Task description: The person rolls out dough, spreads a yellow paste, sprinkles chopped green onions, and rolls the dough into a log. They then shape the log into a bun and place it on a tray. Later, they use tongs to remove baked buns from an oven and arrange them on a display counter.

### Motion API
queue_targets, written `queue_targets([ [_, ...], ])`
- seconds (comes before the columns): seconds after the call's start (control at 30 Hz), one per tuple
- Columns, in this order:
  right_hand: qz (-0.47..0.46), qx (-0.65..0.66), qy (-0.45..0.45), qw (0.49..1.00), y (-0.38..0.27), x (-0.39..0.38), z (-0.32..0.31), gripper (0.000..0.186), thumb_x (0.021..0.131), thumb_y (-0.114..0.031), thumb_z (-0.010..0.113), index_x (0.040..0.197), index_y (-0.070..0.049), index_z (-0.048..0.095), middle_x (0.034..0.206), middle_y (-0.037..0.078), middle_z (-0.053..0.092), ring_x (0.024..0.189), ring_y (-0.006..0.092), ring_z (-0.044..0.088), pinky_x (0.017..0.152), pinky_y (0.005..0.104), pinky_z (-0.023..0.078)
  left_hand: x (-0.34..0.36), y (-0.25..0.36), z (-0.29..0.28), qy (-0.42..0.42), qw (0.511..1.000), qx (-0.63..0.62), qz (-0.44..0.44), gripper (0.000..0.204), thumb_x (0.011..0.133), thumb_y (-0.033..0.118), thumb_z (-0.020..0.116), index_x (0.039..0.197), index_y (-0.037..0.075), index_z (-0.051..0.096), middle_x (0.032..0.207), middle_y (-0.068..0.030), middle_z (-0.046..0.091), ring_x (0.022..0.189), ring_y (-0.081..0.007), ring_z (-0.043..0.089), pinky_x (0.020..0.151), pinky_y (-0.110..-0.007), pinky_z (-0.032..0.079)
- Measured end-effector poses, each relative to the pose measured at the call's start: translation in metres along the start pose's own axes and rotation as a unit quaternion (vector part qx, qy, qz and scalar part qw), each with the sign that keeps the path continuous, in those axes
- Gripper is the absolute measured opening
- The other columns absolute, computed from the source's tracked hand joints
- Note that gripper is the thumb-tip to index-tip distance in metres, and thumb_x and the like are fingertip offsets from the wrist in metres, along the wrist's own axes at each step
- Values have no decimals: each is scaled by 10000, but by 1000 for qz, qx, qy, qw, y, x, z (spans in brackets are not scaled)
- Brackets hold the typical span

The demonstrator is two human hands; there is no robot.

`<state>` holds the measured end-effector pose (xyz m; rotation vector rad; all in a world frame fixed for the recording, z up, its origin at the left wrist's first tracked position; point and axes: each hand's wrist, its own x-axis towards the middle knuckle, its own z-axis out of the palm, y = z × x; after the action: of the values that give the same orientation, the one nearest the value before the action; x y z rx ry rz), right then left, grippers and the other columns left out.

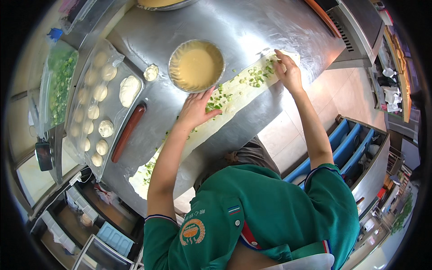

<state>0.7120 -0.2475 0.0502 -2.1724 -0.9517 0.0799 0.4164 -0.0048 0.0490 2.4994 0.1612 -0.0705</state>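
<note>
A long, thin sheet of dough (245, 85) lies diagonally on the steel table, strewn with chopped scallion (256, 77). My left hand (193, 110) rests on the sheet's middle, fingers apart over the scallion, just below a metal bowl of pale yellow batter (196, 65). My right hand (288, 72) has its fingers curled on the sheet's far right end, gripping the edge. A small lump of dough (151, 72) sits left of the bowl. A red-brown rolling pin (128, 132) lies beside a tray of dough balls (102, 92) on the left.
The steel worktop (148, 36) runs to a red-brown rail (328, 20) at upper right. A tub of chopped greens (63, 87) stands at far left, another bowl (164, 3) at the top edge. Blue bins (337, 148) are at right, dark trays (108, 202) at lower left.
</note>
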Motion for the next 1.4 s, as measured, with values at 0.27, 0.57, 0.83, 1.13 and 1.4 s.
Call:
queue_targets([
  [0.27,84,168,45,981,15,-1,-12,119,980,-96,608,980,-25,703,1027,114,728,845,234,711,781,334,544,4,23,31,-26,993,102,-59,1028,880,635,604,1585,24,173,1627,-186,248,1509,-334,234,1235,-484,162],
  [0.57,-25,-7,85,996,24,7,-17,247,889,-65,674,1130,-17,670,1142,165,685,1029,360,661,895,426,528,184,109,90,42,989,143,-7,958,915,622,558,1579,27,207,1656,-177,169,1541,-286,150,1248,-490,105],
  [0.83,-53,-129,-37,990,55,-9,-7,621,982,-259,570,1540,-89,358,1603,159,325,1482,367,289,1212,497,219,89,75,49,71,995,22,64,916,862,502,689,1539,17,307,1613,-160,298,1486,-336,294,1223,-516,185],
  [1.13,-35,-13,-4,999,50,4,-11,435,987,-155,571,1402,-32,531,1472,168,513,1388,376,441,1178,485,294,-27,27,33,-5,985,145,-97,981,878,580,633,1570,16,227,1629,-177,253,1503,-333,255,1219,-525,174],
  [1.4,52,-34,114,991,66,23,-26,104,874,-17,654,962,2,708,987,164,649,840,318,641,787,386,524,142,86,88,78,988,131,-8,951,921,606,565,1575,15,209,1649,-170,201,1524,-317,201,1234,-509,141],
])
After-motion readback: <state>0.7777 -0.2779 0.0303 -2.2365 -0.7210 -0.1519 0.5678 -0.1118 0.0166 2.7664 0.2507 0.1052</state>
